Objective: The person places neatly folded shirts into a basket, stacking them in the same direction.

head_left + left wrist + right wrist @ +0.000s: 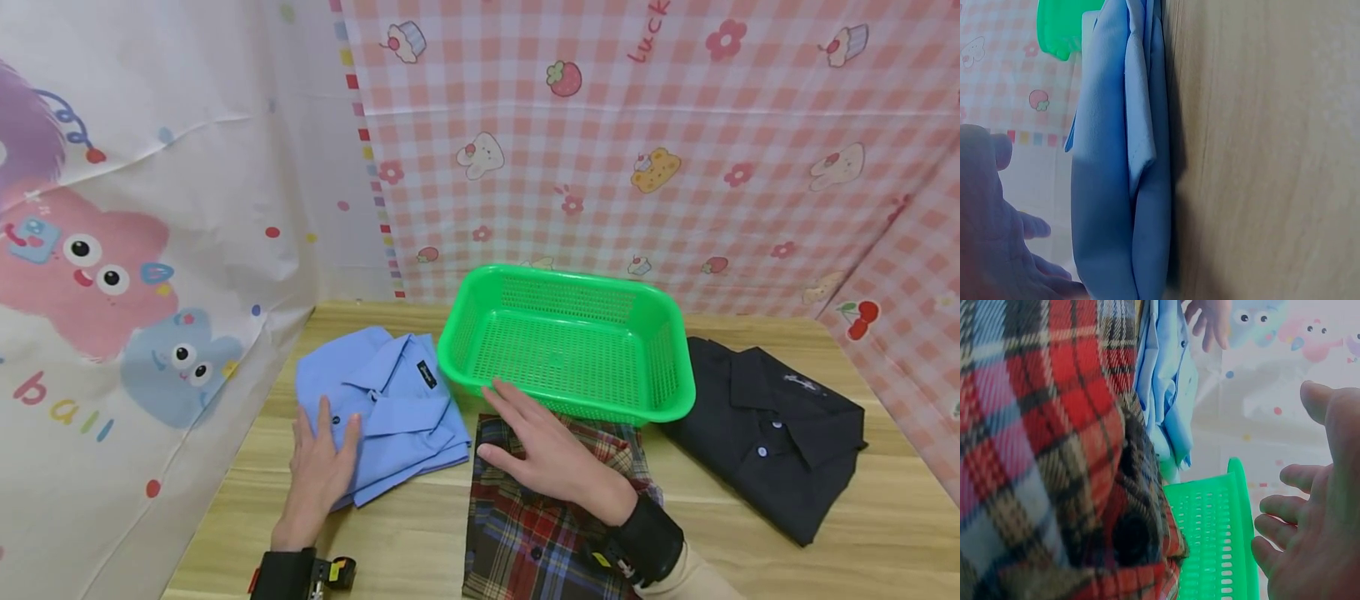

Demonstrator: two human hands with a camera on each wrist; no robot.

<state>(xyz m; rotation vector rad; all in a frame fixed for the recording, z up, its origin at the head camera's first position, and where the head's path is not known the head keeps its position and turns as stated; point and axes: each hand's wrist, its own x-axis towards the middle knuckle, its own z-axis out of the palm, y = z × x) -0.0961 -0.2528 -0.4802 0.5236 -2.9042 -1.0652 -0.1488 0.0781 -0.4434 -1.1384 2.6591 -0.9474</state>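
A folded light blue shirt [397, 417] lies on the left of the table, collar facing up. Over its left part is my left hand [321, 467], fingers spread and loosely bent; the left wrist view has the hand beside the blue folds [1107, 187]. My right hand [555, 462] is held above a folded plaid shirt [517, 533] in the middle, with straight fingers pointing toward the green basket's near rim. In the right wrist view, a gap separates that hand [1310, 506] from the plaid cloth [1041, 456]. Neither hand grips anything. My right forearm hides part of the plaid shirt.
A green plastic basket [566, 408] with perforated walls stands behind the plaid shirt, nothing inside it. A folded black shirt [772, 450] lies to its right on the wooden table [885, 550]. Patterned cloths [600, 167] hang behind and at both sides.
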